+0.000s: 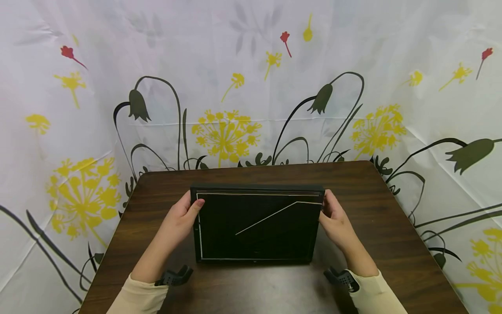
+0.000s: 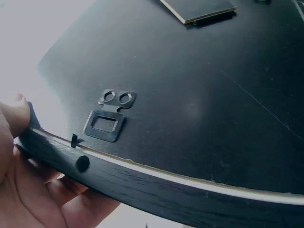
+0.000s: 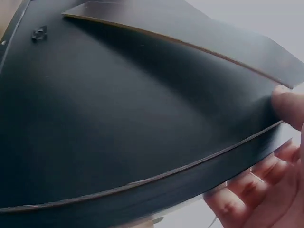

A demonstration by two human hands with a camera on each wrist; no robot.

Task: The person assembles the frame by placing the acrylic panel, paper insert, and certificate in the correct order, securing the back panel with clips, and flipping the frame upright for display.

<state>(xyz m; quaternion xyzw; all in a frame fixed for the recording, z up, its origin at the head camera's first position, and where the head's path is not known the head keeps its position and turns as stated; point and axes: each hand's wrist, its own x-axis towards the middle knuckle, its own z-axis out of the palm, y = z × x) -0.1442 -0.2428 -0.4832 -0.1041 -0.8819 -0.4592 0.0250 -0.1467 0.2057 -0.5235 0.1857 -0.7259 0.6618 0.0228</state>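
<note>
A black picture frame (image 1: 251,246) is held over the table with its back toward me. My left hand (image 1: 178,220) grips its left edge, thumb on the backing and fingers around the outer side. At the opposite edge, my right hand (image 1: 338,222) holds the frame, its thumb near the corner of the easel stand (image 3: 190,31). That stand lies at a slant across the backing, its pale edge lifted a little. In the left wrist view, a metal sawtooth hanger (image 2: 105,124) sits near the rim, beside a small bent tab (image 2: 74,140). The frame's front is hidden.
The frame is above a dark brown wooden table (image 1: 157,187). A white cloth (image 1: 219,52) printed with yellow, red and green flowers hangs behind and beside the table. Each wrist wears a black strap-on device (image 1: 176,276).
</note>
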